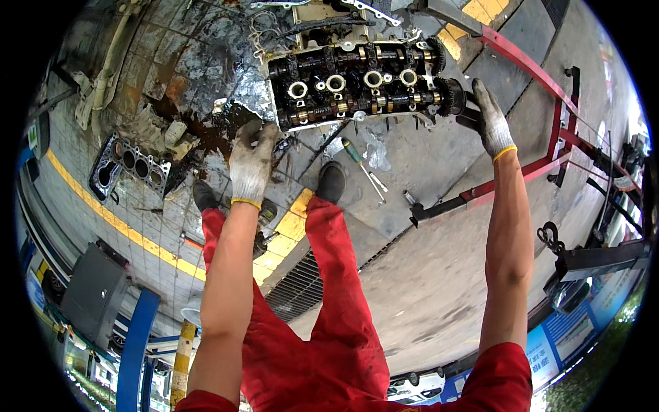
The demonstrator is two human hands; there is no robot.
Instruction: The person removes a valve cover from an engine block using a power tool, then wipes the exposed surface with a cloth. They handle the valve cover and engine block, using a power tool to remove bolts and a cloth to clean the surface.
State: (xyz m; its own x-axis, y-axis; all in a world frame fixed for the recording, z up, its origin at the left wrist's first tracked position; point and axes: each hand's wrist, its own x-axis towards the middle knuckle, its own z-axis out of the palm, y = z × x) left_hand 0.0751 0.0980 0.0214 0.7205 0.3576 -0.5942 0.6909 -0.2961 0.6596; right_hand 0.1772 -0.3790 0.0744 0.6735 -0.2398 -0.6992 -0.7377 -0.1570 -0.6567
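An oily engine cylinder head (353,84), with two camshafts and several round bores along its middle, spans the space between my hands. Grey, soiled work gloves cover both of them. At its near left corner, my left hand (250,158) has its fingers bent against the edge; the fingertips are partly hidden. Beside the toothed cam sprocket (450,96) at the right end, my right hand (489,120) grips with darkened fingers reaching under the sprocket and the thumb side pointing away from me. The underside of the cylinder head is hidden.
An engine block (141,163) with a gasket (104,172) lies left on oil-stained tiles. A green-handled screwdriver (353,151) and a ratchet (376,184) lie near my shoe (331,182). Red lift arms (528,65) reach in from the right; a floor grate (295,283) lies below.
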